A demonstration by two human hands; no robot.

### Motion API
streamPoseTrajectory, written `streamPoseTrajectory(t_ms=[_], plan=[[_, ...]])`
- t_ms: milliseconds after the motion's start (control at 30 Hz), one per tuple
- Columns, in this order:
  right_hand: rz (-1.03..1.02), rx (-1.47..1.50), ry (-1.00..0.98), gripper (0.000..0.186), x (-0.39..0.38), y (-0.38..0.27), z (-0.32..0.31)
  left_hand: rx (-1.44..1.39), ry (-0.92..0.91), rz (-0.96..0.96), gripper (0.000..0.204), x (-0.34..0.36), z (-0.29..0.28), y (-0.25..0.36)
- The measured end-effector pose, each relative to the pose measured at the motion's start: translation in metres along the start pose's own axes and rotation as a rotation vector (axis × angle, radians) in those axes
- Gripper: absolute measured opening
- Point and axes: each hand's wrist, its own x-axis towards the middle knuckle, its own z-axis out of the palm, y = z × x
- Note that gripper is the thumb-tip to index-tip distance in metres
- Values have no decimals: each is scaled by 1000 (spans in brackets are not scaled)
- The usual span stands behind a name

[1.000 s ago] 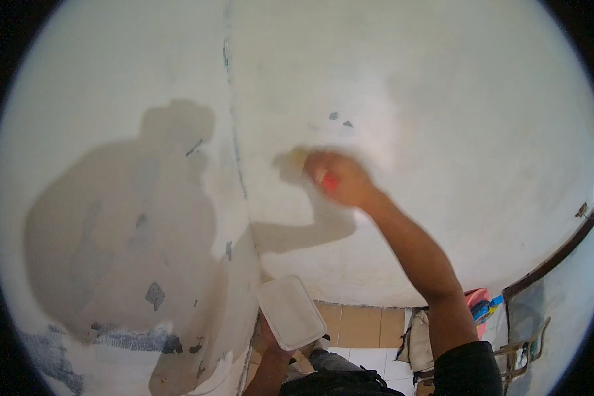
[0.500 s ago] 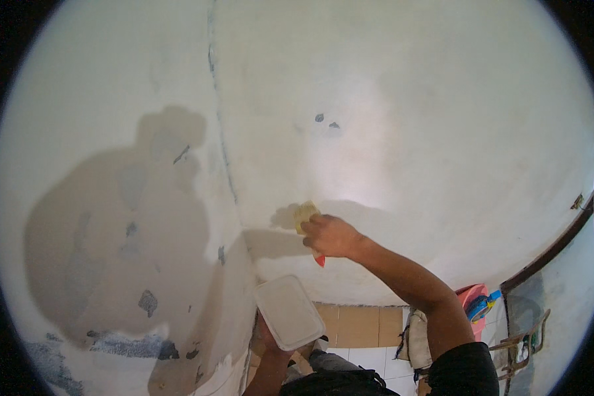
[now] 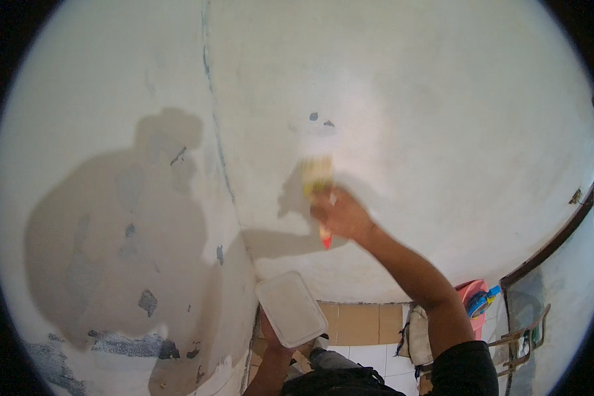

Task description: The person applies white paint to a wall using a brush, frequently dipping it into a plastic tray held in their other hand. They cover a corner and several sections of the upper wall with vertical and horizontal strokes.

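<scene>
My right hand (image 3: 340, 214) grips a paintbrush (image 3: 318, 181) with a red handle tip and pale bristles, pressed against the white wall (image 3: 409, 119) just right of the room corner. Two small dark spots (image 3: 319, 119) sit on the wall above the bristles. My left hand (image 3: 270, 332) reaches up from below and holds a white rectangular plastic container (image 3: 290, 308) by its underside, close to the corner; the hand is mostly hidden behind it.
The corner seam (image 3: 221, 165) runs down between two white walls. The left wall (image 3: 112, 231) carries my shadow and dark chipped patches low down. Tan skirting tiles (image 3: 356, 323), a pink object (image 3: 472, 294) and a door frame (image 3: 548, 251) lie lower right.
My right hand dropped down the wall, then came back up and a little right with the brush. The container in my left hand has stayed almost still.
</scene>
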Motion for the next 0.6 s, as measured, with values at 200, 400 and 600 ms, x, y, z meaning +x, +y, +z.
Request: streamPoseTrajectory(t_ms=[200,400,600], plan=[[379,411,-346,19,7,-11,-38,171,-81,44,63,1,-21,8],[432,344,552,17,58,109,-161,165,2,110,61,7,13,-8],[398,192,34,22,4,61,-53,107,48,28,64,9,-20,-5]])
